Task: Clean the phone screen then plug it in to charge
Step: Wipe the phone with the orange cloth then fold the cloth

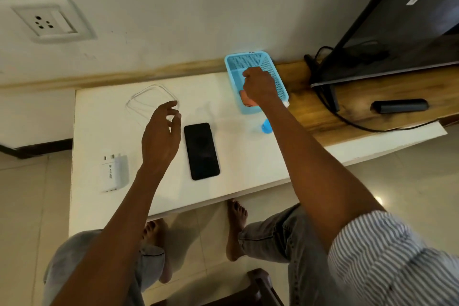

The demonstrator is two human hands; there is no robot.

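Cleaning is barely starting; right hand (258, 87) reaches into the blue basket (273, 69), grip hidden; left hand (161, 136) hovers loosely spread beside the phone (201, 151); next, lift out the orange cloth (244, 97).

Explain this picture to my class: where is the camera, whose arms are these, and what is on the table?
The single picture comes from a camera worn on a person's head, looking down at their own bare arms. On the white table lie a dark phone, a white charger and a coiled white cable. The left hand hovers open over the cable, holding nothing. The right hand reaches into a blue basket; whether it grips anything is hidden. A wall socket is above.
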